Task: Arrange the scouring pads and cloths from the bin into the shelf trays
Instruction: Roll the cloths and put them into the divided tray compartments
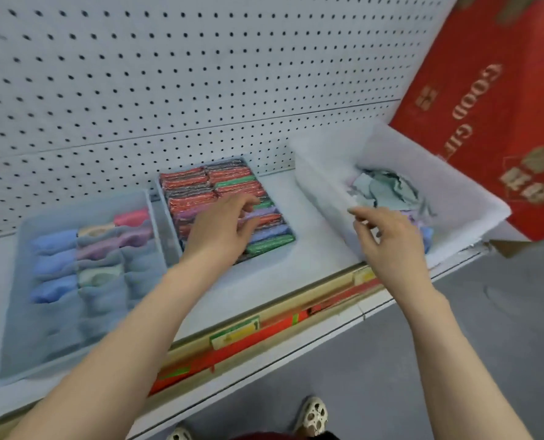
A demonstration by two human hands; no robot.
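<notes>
We have our left hand (223, 230) resting with relaxed fingers on the packed scouring pads (229, 198) in the middle tray (165, 217), pinching nothing. Our right hand (388, 236) hovers at the bin (321, 173), fingers loosely curled, holding nothing we can see. The loose cloths (388, 188) in the bin look light, soft and floppy; we judge a pinch at a bunched fold best, then tuck them beside the folded cloths (83, 265).
</notes>
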